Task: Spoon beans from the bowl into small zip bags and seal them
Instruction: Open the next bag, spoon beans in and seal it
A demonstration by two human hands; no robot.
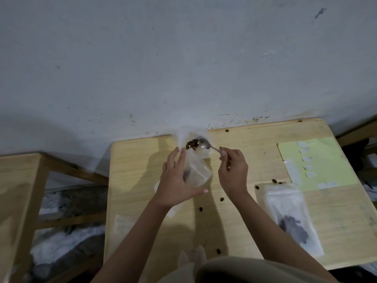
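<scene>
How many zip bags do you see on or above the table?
4: the held bag in the left hand, the filled bag at right, a flat bag under the left wrist, a faint empty bag near the left edge. Others may be hidden.

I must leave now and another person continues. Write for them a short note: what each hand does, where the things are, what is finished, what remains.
Left hand: holds the small zip bag upright, its mouth open.
Right hand: pinches the spoon handle, its tip at the bowl of beans by the wall.
Done: one filled bag lies flat to the right on the table; I cannot tell whether it is sealed.
Loose beans lie scattered on the table.
Left: spoon beans into the held bag, seal it, collect the strays.
</scene>
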